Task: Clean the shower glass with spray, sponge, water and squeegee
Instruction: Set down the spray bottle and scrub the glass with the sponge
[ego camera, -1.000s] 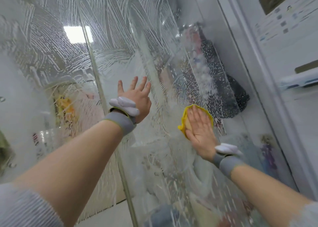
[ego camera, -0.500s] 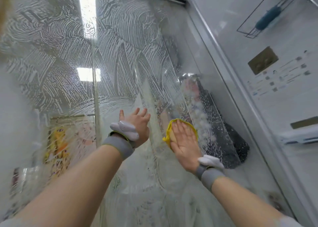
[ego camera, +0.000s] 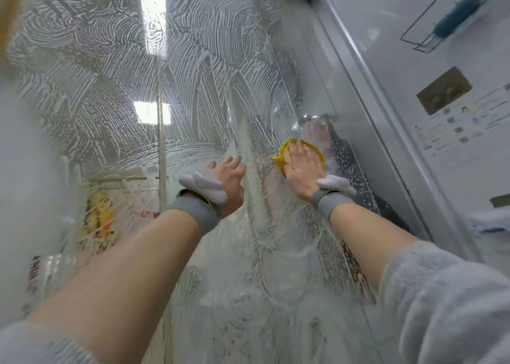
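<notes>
The right hand [ego camera: 302, 167] presses a yellow sponge [ego camera: 284, 154] flat-fingered against the soapy glass [ego camera: 209, 68], close to its right frame [ego camera: 367, 93]; the left hand [ego camera: 229, 178] rests open on the glass beside it (wall panel [ego camera: 452, 121] writing too blurred to read); suds cover the pane above.

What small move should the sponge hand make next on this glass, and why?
Probably slide the right hand, pressing the yellow sponge flat, rightward toward the frame. The shower glass above and left is covered in white soap swirls, while the strip right of the sponge shows only scattered droplets. The left hand rests flat on the glass, bracing.
</notes>
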`<state>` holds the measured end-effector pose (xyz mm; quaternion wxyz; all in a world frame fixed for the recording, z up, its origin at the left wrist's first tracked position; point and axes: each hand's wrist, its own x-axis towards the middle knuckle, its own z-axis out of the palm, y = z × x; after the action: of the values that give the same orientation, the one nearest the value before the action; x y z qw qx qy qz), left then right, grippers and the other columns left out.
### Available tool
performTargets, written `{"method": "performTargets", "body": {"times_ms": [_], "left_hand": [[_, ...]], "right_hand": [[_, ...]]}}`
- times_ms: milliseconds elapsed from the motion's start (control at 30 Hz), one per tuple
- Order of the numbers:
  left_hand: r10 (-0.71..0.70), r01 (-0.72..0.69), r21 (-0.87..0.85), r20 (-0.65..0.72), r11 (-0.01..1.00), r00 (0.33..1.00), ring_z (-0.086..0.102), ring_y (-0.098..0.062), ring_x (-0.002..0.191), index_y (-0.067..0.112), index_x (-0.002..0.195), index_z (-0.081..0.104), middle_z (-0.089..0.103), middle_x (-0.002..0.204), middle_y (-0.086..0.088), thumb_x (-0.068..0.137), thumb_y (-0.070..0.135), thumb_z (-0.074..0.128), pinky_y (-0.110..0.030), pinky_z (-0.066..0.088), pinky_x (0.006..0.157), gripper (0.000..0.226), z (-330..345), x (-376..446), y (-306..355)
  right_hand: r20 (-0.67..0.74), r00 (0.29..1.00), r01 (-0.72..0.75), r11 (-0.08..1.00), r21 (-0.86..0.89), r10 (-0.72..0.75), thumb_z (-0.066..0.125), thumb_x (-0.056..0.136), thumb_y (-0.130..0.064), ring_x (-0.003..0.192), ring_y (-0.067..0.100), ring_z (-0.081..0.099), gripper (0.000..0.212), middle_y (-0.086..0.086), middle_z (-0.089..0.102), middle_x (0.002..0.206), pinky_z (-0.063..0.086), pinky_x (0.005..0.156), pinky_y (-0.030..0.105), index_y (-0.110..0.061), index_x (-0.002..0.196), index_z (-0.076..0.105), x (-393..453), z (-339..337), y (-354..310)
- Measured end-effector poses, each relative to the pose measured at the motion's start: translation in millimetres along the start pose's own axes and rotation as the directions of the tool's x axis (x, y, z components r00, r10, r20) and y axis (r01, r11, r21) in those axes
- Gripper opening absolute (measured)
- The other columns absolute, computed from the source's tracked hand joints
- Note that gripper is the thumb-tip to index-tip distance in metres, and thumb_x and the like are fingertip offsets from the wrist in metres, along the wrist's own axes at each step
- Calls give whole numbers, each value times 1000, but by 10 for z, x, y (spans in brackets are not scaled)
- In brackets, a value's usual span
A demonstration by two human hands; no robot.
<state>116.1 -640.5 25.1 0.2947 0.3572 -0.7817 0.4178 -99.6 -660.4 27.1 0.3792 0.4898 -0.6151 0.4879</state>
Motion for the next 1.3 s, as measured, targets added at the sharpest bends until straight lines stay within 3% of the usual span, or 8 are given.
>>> {"method": "performTargets", "body": {"times_ms": [300,467,600,800,933,1033,1167,1300], "left_hand": [[-53,54,15,-62,998,997,11,-23,148,6,151,20,8,161,-10,98,22,33,-42,14,118,56,96,-207,105],[74,-75,44,35,996,997,-4,-21,150,19,155,5,-6,162,-2,98,30,29,-49,-4,118,62,533,-747,409],[196,-207,52,170,977,966,-10,-24,149,23,155,-1,-12,162,0,99,33,26,-56,-9,115,63,800,-1258,808],[300,-334,87,270,939,915,-14,-27,148,23,154,-5,-15,161,-1,101,35,22,-59,-11,115,61,1077,-1873,1053],[307,-351,114,291,929,906,-13,-25,149,21,154,-6,-15,161,-3,101,34,20,-55,-9,117,60,1114,-2037,929],[317,-353,85,283,932,905,-6,-27,149,18,155,1,-9,162,-7,99,32,19,-54,-7,116,60,1204,-2290,921],[406,-423,59,189,904,894,42,-31,136,9,139,50,42,148,-13,82,26,22,-58,28,111,66,1473,-2816,931],[323,-326,77,54,942,945,39,-32,138,8,142,47,39,151,-12,82,25,29,-56,16,113,65,1517,-2973,534]], "right_hand": [[9,922,387,922,22,-388,16,85,-45,148,18,3,70,-4,5,159,-2,119,40,-24,150,5,-978,230,104],[106,991,71,995,72,-79,18,88,-43,145,18,0,68,2,-1,155,-6,118,35,-11,145,2,-2282,480,682],[283,922,-280,960,14,265,15,98,-40,142,37,21,66,20,20,152,1,116,35,4,147,22,-3548,654,798],[377,853,-353,931,-95,362,30,89,-39,128,41,45,68,30,46,137,12,112,38,4,141,26,-4387,845,534],[289,923,-253,967,-37,253,10,86,-49,147,31,2,79,17,1,158,-7,117,36,-3,150,6,-3718,665,539],[210,977,-33,999,-43,41,25,93,-39,147,32,2,70,19,5,158,-2,118,40,-4,151,9,-3534,598,413],[352,808,516,856,-36,-473,39,93,-35,147,26,-6,72,10,6,159,1,118,46,-14,152,5,-4180,659,406],[418,705,649,759,-54,-573,38,92,-39,147,24,3,70,9,18,158,6,117,45,-18,151,8,-3989,543,413]]}}
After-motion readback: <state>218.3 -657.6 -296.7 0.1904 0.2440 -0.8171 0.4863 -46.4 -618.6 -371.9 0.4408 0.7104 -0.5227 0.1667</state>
